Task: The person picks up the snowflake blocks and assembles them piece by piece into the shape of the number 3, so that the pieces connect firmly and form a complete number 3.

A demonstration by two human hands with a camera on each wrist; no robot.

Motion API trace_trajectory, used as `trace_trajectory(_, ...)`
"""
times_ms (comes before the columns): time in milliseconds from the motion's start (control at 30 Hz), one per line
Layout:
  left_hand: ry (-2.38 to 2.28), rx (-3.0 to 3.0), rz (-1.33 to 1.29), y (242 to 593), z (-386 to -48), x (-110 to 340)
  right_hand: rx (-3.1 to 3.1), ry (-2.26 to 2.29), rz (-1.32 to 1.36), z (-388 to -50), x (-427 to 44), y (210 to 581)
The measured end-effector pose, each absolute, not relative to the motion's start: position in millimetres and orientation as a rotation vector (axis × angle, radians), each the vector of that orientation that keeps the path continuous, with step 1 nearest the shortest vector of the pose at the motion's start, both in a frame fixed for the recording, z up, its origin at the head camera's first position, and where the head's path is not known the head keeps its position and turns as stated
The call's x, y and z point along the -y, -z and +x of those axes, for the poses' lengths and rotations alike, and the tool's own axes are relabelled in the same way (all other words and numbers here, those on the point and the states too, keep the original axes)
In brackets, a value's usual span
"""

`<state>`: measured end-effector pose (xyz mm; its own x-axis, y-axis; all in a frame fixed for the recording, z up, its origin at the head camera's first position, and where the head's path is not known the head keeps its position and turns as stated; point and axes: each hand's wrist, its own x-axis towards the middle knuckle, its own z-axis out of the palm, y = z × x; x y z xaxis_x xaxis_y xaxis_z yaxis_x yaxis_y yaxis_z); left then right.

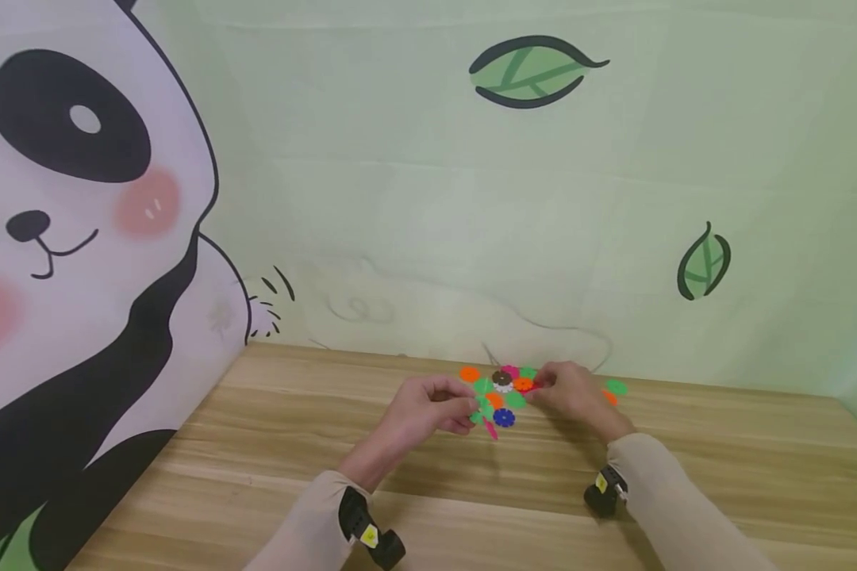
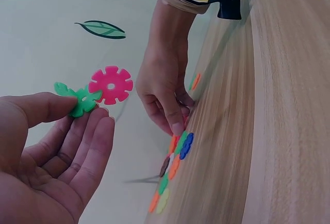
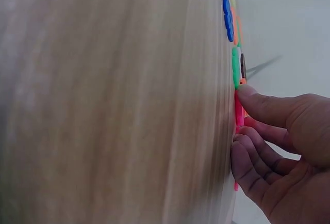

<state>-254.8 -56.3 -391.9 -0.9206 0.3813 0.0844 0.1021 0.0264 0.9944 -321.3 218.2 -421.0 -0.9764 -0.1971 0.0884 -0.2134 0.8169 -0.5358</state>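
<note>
My left hand [image 2: 67, 157] pinches green notched discs [image 2: 80, 100] between thumb and fingers, with a pink disc [image 2: 111, 85] joined to them, held up off the table. In the head view my left hand [image 1: 428, 408] is left of the loose discs. My right hand [image 1: 570, 390] is at their right side, down at the tabletop. Seen from the right wrist, the thumb and fingers of my right hand [image 3: 278, 146] pinch a pink-red disc [image 3: 239, 108] at the table surface, beside a green disc [image 3: 235, 66].
Loose discs lie on the wooden table [image 1: 293, 444] between the hands, including a blue one [image 1: 503, 417], a brown one [image 1: 501, 378] and an orange one [image 1: 469, 373]. A green disc [image 1: 616, 387] lies beyond my right wrist. Behind the table hangs a printed cloth [image 1: 400, 198].
</note>
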Motion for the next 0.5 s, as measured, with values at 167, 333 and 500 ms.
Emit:
trace_trajectory(167, -1.992, -2.096, 0.498, 392.8, -255.7, 56.1, 2.976, -0.93, 0.284, -321.3, -218.2, 420.8)
trace_trajectory(333, -1.995, -2.087, 0.511, 394.6, -255.9, 56.0, 2.975, -0.987, 0.225, -317.1, -219.1, 420.1)
trace_trajectory(500, -2.016, -2.078, 0.524, 393.4, -255.1, 55.4, 2.929, -1.064, 0.208, -310.6, -220.4, 416.5)
